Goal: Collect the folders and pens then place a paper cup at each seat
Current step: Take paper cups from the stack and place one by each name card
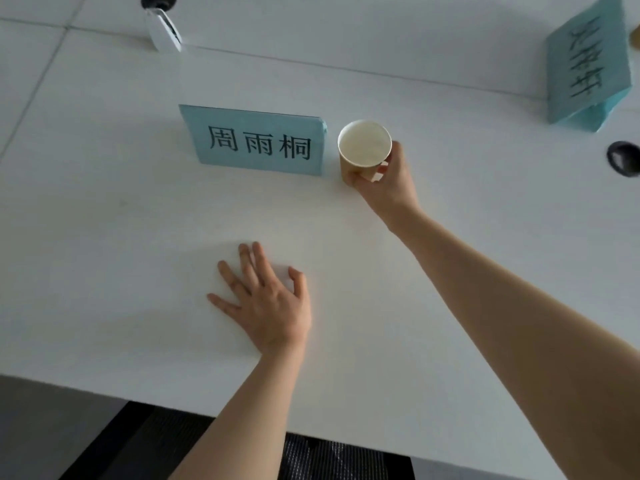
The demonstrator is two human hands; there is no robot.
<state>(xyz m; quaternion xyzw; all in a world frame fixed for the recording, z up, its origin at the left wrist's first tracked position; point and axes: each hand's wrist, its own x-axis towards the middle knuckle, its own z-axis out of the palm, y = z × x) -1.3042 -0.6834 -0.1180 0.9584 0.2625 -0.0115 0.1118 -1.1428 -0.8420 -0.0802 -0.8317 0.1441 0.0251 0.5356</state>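
A brown paper cup (363,147) with a white inside stands upright on the white table (138,220), just right of a light-blue name card (256,142) with black characters. My right hand (386,183) reaches forward and grips the cup's lower side with thumb and fingers. My left hand (265,299) lies flat on the table nearer to me, fingers spread, holding nothing. No folders or pens are in sight.
A second light-blue name card (588,60) stands at the far right. A dark round cable hole (625,158) lies right of the cup, another (158,0) at the top left beside a white device (162,31). A black chair (332,455) sits below the table's near edge.
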